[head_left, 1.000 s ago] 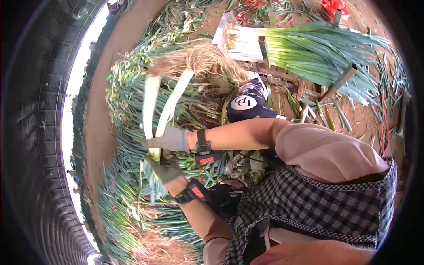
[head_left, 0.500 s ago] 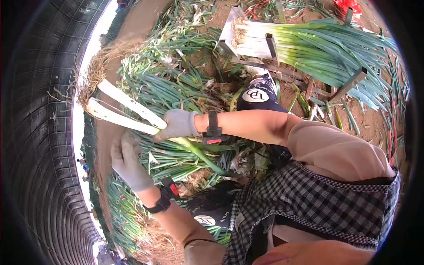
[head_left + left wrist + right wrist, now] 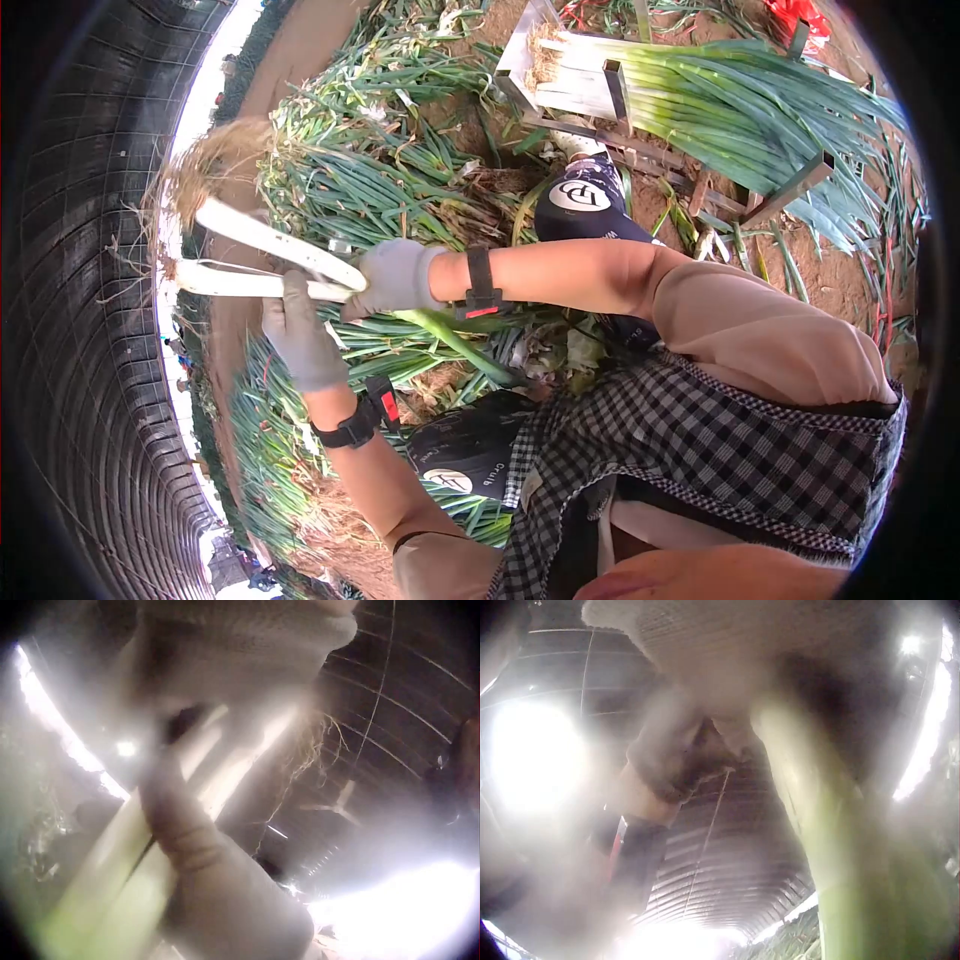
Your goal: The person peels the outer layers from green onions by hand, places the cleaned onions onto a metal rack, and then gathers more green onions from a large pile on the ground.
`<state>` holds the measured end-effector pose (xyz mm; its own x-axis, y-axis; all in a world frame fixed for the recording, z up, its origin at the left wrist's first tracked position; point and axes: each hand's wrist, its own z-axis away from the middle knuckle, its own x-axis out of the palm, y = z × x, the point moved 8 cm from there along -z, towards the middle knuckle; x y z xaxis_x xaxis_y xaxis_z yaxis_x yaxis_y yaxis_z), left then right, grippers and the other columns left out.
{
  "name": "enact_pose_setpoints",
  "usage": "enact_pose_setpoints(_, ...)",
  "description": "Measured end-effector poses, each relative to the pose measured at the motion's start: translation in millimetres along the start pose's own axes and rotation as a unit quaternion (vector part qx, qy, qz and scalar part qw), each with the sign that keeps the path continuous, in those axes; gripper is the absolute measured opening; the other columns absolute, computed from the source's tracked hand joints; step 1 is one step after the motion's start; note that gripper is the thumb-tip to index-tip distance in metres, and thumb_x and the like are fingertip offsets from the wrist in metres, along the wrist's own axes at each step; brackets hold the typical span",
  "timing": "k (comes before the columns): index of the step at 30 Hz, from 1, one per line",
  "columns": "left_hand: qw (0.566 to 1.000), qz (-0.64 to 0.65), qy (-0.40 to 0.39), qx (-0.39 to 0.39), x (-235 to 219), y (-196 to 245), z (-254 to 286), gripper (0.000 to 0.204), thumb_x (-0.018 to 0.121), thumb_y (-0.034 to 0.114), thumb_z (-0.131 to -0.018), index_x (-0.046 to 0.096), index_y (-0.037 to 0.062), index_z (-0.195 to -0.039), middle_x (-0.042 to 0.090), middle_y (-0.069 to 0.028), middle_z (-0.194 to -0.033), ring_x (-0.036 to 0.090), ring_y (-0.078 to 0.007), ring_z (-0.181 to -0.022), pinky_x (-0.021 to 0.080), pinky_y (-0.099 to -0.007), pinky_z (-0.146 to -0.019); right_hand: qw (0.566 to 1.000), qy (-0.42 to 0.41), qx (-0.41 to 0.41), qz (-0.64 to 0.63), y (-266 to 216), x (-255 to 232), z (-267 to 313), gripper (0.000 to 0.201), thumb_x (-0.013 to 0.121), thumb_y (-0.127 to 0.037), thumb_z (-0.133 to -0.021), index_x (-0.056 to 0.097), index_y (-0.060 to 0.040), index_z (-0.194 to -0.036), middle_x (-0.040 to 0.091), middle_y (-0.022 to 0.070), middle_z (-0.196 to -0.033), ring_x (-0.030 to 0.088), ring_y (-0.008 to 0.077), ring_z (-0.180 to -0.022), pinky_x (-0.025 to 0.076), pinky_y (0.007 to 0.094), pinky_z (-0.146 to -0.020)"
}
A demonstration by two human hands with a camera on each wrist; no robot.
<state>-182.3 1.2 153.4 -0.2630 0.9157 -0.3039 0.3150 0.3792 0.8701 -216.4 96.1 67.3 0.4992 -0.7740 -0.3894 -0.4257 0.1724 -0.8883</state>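
Two large green onions with thick white shafts, the upper one [image 3: 265,240] and the lower one [image 3: 230,281], are held up, tangled brown roots [image 3: 190,185] pointing away. My gloved right hand [image 3: 395,278] grips both where the white ends. A pale green stalk [image 3: 840,855] runs down from it in the right wrist view. My gloved left hand [image 3: 305,345] pinches the lower shaft nearer the roots, a finger lying across it. In the left wrist view a gloved thumb [image 3: 195,847] crosses the blurred stalks [image 3: 97,877].
A metal rack [image 3: 790,192] at the upper right holds a trimmed bundle of green onions [image 3: 720,110]. Piled onions [image 3: 370,200] cover the ground before my knees. Red plastic [image 3: 798,22] lies at the top; the ribbed tunnel wall [image 3: 90,250] rises on the left.
The onions have swung from roots toward the top of the view to roots at the left. My left hand left the stalks, reached leftward, and now meets the lower shaft.
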Motion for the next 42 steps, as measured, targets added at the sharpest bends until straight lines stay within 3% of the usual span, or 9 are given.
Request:
enact_pose_setpoints(4, 0.994, -0.047, 0.021, 0.092, -12.4, 6.6, -6.0, 0.010, 0.054, 0.009, -0.091, 0.056, -0.0004, -0.089, 0.055, -0.0026, -0.077, 0.049, -0.0090, -0.071, 0.041, -0.0250, -0.066, 0.997, -0.037, 0.064, -0.021, 4.5, -10.7, 5.1, 0.055, 0.064, -0.056, -0.076, 0.067, -0.0069, -0.101, 0.066, 0.0212, -0.082, 0.064, 0.0364, -0.079, 0.050, 0.0413, -0.071)
enact_pose_setpoints(10, 0.987, -0.126, 0.089, 0.031, 15.6, 32.5, 2.5, 0.020, 0.070, 0.001, -0.075, 0.062, -0.0053, -0.093, 0.055, 0.0004, -0.068, 0.046, -0.0063, -0.062, 0.037, -0.0221, -0.057, 0.994, 0.104, 0.006, 0.046, 1.6, -22.3, 7.9, 0.066, 0.067, -0.056, -0.074, 0.058, 0.0047, -0.097, 0.065, 0.0232, -0.080, 0.065, 0.0379, -0.080, 0.050, 0.0432, -0.070)
enact_pose_setpoints(18, 0.988, -0.093, 0.122, 0.023, -20.2, 8.1, -4.6, 0.009, 0.067, 0.003, -0.078, 0.062, -0.0041, -0.082, 0.053, -0.0009, -0.062, 0.046, -0.0059, -0.051, 0.035, -0.0215, -0.047, 0.996, 0.045, 0.006, 0.082, -7.3, -22.3, 11.8, 0.071, 0.072, -0.056, -0.068, 0.054, 0.0046, -0.100, 0.065, 0.0229, -0.081, 0.065, 0.0383, -0.079, 0.050, 0.0442, -0.069)
enact_pose_setpoints(21, 0.952, -0.152, 0.238, 0.118, -79.1, 39.4, -11.0, 0.015, 0.059, 0.002, -0.078, 0.064, -0.0064, -0.089, 0.059, -0.0071, -0.072, 0.055, -0.0136, -0.060, 0.044, -0.0254, -0.052, 0.994, 0.012, 0.011, 0.111, 1.2, -19.7, 8.4, 0.070, 0.073, -0.054, -0.067, 0.057, 0.0040, -0.103, 0.066, 0.0217, -0.083, 0.066, 0.0369, -0.080, 0.051, 0.0431, -0.070)
enact_pose_setpoints(25, 0.891, -0.044, 0.453, -0.004, -214.2, 39.2, -14.6, 0.024, 0.070, 0.017, -0.078, 0.063, -0.0058, -0.083, 0.059, -0.0115, -0.077, 0.057, -0.0214, -0.066, 0.050, -0.0351, -0.060, 0.984, -0.055, 0.076, 0.152, 37.0, -17.1, 0.8, 0.062, 0.072, -0.052, -0.070, 0.064, 0.0016, -0.099, 0.068, 0.0179, -0.085, 0.066, 0.0348, -0.079, 0.051, 0.0412, -0.072)
enact_pose_setpoints(28, 0.887, -0.059, 0.453, -0.057, -309.7, 28.6, -30.4, 0.030, 0.071, 0.024, -0.080, 0.060, -0.0041, -0.081, 0.059, -0.0105, -0.076, 0.059, -0.0231, -0.064, 0.054, -0.0416, -0.056, 0.980, -0.063, 0.116, 0.151, 64.0, -28.6, -2.7, 0.053, 0.072, -0.049, -0.072, 0.068, -0.0001, -0.091, 0.068, 0.0140, -0.080, 0.066, 0.0316, -0.075, 0.051, 0.0391, -0.070)
enact_pose_setpoints(31, 0.933, -0.155, 0.315, -0.079, -261.4, 37.5, -30.7, 0.037, 0.067, 0.037, -0.085, 0.064, 0.0000, -0.086, 0.050, -0.0037, -0.068, 0.048, -0.0157, -0.056, 0.041, -0.0304, -0.052, 0.992, -0.100, 0.071, -0.004, 69.7, -23.5, -15.2, 0.042, 0.072, -0.050, -0.072, 0.072, -0.0079, -0.067, 0.067, 0.0059, -0.068, 0.061, 0.0213, -0.064, 0.047, 0.0343, -0.062)
enact_pose_setpoints(35, 0.980, -0.166, 0.102, -0.028, -152.1, 23.3, -38.8, 0.047, 0.060, 0.015, -0.082, 0.054, -0.0007, -0.126, 0.058, -0.0024, -0.084, 0.040, -0.0053, -0.055, 0.034, -0.0196, -0.051, 0.983, -0.172, 0.059, -0.038, 52.5, -17.9, -10.2, 0.036, 0.074, -0.042, -0.074, 0.069, -0.0068, -0.075, 0.066, 0.0023, -0.066, 0.060, 0.0160, -0.062, 0.048, 0.0327, -0.059)
enact_pose_setpoints(42, 0.998, -0.039, -0.033, -0.040, -2.3, 18.2, -16.4, 0.026, 0.056, 0.010, -0.089, 0.056, -0.0051, -0.110, 0.056, -0.0018, -0.073, 0.041, -0.0032, -0.053, 0.031, -0.0188, -0.045, 0.969, -0.222, -0.010, -0.107, 24.3, 16.9, -1.8, 0.034, 0.074, -0.040, -0.075, 0.069, -0.0074, -0.083, 0.066, 0.0033, -0.067, 0.061, 0.0150, -0.064, 0.047, 0.0319, -0.059)
